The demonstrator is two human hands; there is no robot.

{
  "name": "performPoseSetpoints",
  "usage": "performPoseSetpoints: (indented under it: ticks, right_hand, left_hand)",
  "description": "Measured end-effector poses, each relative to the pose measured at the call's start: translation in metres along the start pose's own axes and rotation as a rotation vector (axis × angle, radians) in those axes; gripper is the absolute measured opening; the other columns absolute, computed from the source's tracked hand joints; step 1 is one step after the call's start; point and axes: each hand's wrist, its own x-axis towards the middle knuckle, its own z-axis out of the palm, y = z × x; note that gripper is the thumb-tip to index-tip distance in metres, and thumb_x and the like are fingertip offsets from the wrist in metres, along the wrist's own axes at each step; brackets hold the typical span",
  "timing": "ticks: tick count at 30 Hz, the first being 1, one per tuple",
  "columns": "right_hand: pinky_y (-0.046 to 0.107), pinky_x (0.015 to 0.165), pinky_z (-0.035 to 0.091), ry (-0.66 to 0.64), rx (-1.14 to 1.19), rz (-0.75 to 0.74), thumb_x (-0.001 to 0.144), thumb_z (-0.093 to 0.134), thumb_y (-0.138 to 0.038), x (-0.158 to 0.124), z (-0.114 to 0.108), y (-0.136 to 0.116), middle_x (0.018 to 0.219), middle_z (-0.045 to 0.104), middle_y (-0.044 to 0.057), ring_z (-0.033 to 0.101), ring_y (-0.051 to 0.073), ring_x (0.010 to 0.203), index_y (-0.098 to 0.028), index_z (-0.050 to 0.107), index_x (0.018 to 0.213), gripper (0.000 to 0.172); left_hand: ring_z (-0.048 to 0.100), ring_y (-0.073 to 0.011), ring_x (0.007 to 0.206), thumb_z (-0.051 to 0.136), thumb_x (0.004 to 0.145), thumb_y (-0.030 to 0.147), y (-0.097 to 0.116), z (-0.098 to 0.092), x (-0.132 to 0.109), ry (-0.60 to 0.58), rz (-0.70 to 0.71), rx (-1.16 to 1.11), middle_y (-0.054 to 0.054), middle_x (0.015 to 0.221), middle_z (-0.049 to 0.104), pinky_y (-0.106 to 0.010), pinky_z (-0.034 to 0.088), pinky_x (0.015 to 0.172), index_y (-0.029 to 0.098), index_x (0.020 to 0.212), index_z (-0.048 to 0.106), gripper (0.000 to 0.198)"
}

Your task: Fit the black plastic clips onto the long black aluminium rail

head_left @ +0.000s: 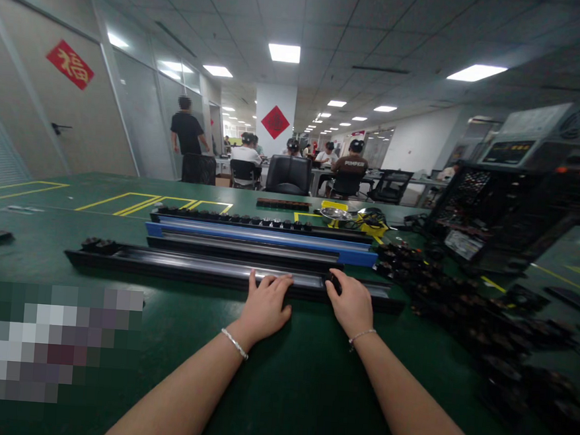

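left hand (265, 306) rests spread on the rail (201, 271), right hand (353, 305) pinching a black part (335, 281).

The left forearm (181, 392) and right forearm (413, 402) stretch forward from the near side of the long black rail (207, 266), angling inward. The left hand (267, 303) lies palm down at its near edge, fingers parted and slightly bent over it, thumb pointing toward the right hand (352, 305), which sits nearer its right end, thumb and index finger curled into a pinch.
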Motion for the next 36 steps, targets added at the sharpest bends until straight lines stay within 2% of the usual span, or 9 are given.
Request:
performPoseSetpoints:
  ticks: [14,36]
  right_hand:
    - [0.037,0.087,0.042,0.005,0.008,0.028,0.088,0.04,-0.033,-0.0006,0.0,0.0013,0.111,0.065,0.009,0.059,0.023,0.097,-0.016,0.059,0.117,0.039]
    - [0.036,0.084,0.041,0.034,-0.038,0.052,0.087,0.041,-0.031,-0.001,0.0004,0.0012,0.106,0.067,0.008,0.061,0.023,0.092,-0.019,0.059,0.115,0.036]
  left_hand:
    - [0.044,-0.0249,0.122,0.052,0.079,0.03,-0.0006,-0.0018,-0.0001,-0.017,0.008,-0.006,-0.002,0.136,0.052,-0.065,0.0,0.11,0.028,0.13,0.041,0.052]
    - [0.044,-0.0254,0.122,0.052,0.079,0.029,-0.0002,-0.002,-0.0004,-0.022,0.001,0.029,-0.003,0.136,0.052,-0.064,0.002,0.111,0.028,0.13,0.041,0.053]
